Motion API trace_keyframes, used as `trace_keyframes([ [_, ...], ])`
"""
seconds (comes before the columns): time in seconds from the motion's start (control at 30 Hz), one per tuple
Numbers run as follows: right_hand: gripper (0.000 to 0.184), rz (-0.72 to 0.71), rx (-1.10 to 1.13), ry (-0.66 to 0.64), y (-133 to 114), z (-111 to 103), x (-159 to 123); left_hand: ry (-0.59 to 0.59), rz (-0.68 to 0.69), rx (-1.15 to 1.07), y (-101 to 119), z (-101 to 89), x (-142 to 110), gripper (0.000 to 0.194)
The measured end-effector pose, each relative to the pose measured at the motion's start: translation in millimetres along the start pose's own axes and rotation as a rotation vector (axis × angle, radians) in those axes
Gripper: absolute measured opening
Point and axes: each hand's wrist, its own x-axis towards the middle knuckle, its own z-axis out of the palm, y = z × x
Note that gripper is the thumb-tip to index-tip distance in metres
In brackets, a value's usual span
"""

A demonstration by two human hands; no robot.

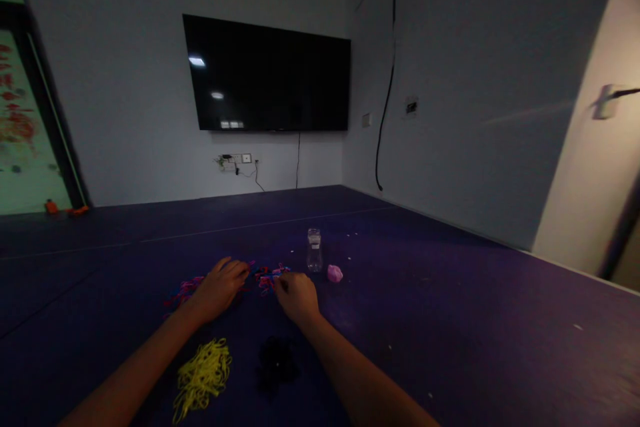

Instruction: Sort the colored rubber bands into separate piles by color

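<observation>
My left hand (223,285) reaches over a loose pile of pink, red and blue rubber bands (184,291), fingers stretched forward and slightly apart. Beside it, my right hand (299,296) has its fingers curled together at the edge of more mixed-colour rubber bands (269,279); what its fingertips pinch, if anything, is too small to make out. Nearer to me lies a heap of yellow rubber bands (204,375), between my forearms. To its right is a dark heap (278,364), seemingly black bands. A clear bottle (314,252) stands upright beyond my right hand, with a crumpled pink object (335,273) beside it.
Everything lies on a dark purple floor-like surface (450,320) with small white scraps scattered on it. A large dark television (270,77) hangs on the far wall, with sockets and cables below. A black cable (387,100) hangs in the corner, and a door handle (607,101) is at right.
</observation>
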Motion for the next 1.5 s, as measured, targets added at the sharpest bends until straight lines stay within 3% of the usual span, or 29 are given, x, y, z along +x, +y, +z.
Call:
trace_keyframes([
  [0.13,0.028,-0.119,0.081,0.025,0,0,-1,0.02,0.032,-0.016,2,-1.2,0,0.037],
  [0.27,0.049,-0.309,0.073,0.019,0,2,-1,0.043,0.09,-0.059,11,-8.2,5,0.03],
  [0.4,0.056,-0.379,0.023,-0.04,1,5,-1,0.047,0.136,-0.156,20,-10.8,11,0.026],
  [0.63,0.05,-0.414,0.008,-0.057,4,9,0,0.083,0.108,-0.282,22,-5.2,12,0.027],
  [0.87,0.045,-0.388,0.016,-0.071,4,10,1,0.14,0.117,-0.212,20,-0.1,10,0.029],
  [1.03,0.037,-0.361,0.019,-0.065,3,9,2,0.144,0.04,-0.295,18,-1.3,11,0.027],
  [1.13,0.033,-0.313,0.034,-0.043,3,8,3,0.064,-0.064,-0.513,23,-15.8,18,0.023],
  [1.2,0.032,-0.259,0.046,-0.014,3,8,3,-0.067,-0.088,-0.697,29,-32.4,23,0.019],
  [1.37,0.031,-0.133,0.119,0.037,4,4,2,-0.412,0.106,-1.017,54,-72.4,27,0.012],
  [1.5,0.033,-0.083,0.139,0.031,5,3,1,-0.508,0.163,-1.063,67,-78.4,24,0.011],
])
